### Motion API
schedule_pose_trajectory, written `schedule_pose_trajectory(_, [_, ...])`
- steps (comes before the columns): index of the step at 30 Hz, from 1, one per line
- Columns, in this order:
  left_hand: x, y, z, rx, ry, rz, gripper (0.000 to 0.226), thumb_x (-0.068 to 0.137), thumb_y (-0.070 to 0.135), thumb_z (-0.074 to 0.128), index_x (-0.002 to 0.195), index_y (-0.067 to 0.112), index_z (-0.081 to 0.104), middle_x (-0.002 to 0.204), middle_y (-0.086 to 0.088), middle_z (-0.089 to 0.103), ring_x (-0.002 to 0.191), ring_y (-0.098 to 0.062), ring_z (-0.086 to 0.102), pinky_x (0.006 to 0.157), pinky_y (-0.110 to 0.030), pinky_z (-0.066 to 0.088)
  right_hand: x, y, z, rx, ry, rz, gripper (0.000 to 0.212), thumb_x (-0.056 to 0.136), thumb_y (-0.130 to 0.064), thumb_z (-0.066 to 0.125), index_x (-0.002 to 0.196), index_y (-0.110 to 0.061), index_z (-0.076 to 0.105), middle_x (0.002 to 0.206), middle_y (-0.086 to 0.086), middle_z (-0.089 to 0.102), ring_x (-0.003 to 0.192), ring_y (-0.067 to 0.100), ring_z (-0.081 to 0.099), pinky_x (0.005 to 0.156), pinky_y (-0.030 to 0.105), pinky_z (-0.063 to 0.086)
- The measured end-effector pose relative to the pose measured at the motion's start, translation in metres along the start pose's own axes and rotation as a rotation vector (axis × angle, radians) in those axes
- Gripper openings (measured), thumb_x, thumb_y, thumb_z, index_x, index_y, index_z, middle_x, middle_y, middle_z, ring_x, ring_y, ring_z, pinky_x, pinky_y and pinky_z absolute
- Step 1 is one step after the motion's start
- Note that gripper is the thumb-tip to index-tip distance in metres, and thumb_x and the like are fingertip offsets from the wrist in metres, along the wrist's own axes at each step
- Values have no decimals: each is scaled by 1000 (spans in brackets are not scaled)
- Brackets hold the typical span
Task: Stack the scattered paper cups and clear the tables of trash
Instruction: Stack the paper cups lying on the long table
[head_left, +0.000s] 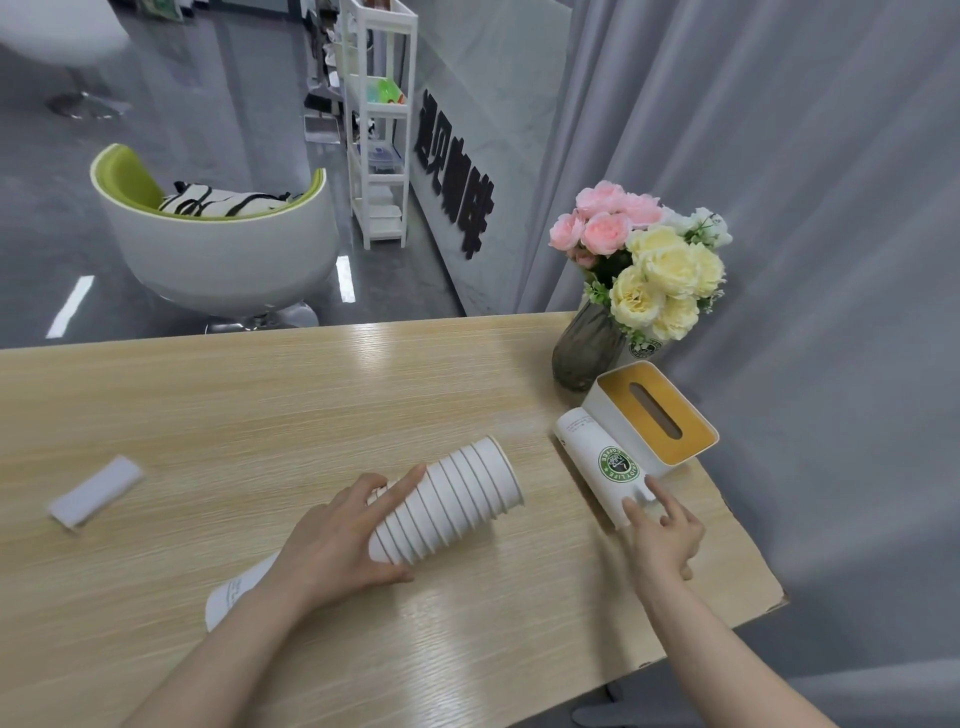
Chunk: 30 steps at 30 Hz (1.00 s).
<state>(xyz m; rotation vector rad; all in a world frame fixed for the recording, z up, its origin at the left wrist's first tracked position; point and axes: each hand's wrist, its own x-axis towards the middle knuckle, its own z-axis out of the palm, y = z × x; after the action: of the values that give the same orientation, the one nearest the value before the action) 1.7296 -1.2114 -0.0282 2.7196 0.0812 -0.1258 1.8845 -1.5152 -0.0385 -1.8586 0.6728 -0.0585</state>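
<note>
A long stack of white paper cups (452, 501) lies on its side on the wooden table (260, 415), open rim toward the right. My left hand (345, 540) is wrapped around the stack near its middle. A single white cup with a green round logo (605, 465) lies on its side against a tissue box. My right hand (662, 530) touches that cup's rim end with spread fingertips, without gripping it. A white folded paper scrap (96, 491) lies at the table's left.
A white tissue box with a yellow top (654, 413) and a grey vase of pink and yellow flowers (587, 353) stand at the table's right back corner. Another logo cup (644, 348) hides behind the vase. A green-lined chair (218, 244) sits beyond the table.
</note>
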Motion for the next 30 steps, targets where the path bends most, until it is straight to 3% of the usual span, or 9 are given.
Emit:
schedule_pose_trajectory(3, [2,1,1,10,4,-19,112,69,76,59,135,54,-29,143,10,27,114,-10,46,76,-20,37,10,3,4,79,-90,38,26,83,-10,70,95,-33,68,118,0,60,108,26,55,107,41,28])
schedule_pose_trajectory(5, [3,1,1,10,5,-24,112,69,76,59,136,54,-28,142,10,27,115,-9,45,75,-20,37,12,4,5,135,-117,70,29,83,-3,68,95,-30,68,109,-1,63,102,23,57,108,43,34])
schedule_pose_trajectory(8, [3,1,2,8,2,-30,111,69,77,58,137,53,-27,142,10,28,116,-9,45,75,-20,37,18,5,4,205,-125,98,31,85,6,63,106,-16,70,107,4,60,94,21,55,86,29,45])
schedule_pose_trajectory(11, [3,2,1,10,3,-39,112,69,76,58,137,52,-28,143,10,27,116,-9,45,76,-19,38,21,2,3,196,-126,92,34,85,9,60,110,-12,69,97,4,54,84,19,50,64,19,41])
schedule_pose_trajectory(14, [2,3,0,6,10,-49,112,70,76,59,137,51,-28,143,10,27,116,-9,45,76,-20,38,23,-4,1,197,-143,75,34,87,8,58,110,-14,68,97,3,56,80,14,51,57,16,40])
schedule_pose_trajectory(19, [1,3,-3,6,20,-54,112,70,73,60,136,50,-28,144,10,27,118,-10,44,80,-21,41,20,-16,-3,227,-196,-1,33,88,6,57,112,-15,67,105,4,58,82,12,53,65,20,42])
schedule_pose_trajectory(24, [-5,-2,-8,-9,32,-56,113,69,73,62,135,53,-28,142,11,28,116,-9,44,79,-20,40,11,-32,-5,283,-324,-128,36,89,8,52,109,-18,66,102,0,62,86,7,58,65,16,47])
schedule_pose_trajectory(27, [-10,-7,-11,-13,39,-67,113,69,73,62,136,53,-27,142,10,29,116,-9,44,78,-20,40,7,-43,-4,313,-377,-177,36,91,8,49,114,-14,64,103,-2,64,90,8,59,72,25,48])
schedule_pose_trajectory(30, [-17,-13,-14,-7,42,-80,113,70,73,61,136,52,-27,142,10,28,116,-10,45,79,-21,41,1,-55,1,342,-419,-200,35,92,5,48,111,-20,65,104,-4,64,90,8,59,68,25,45])
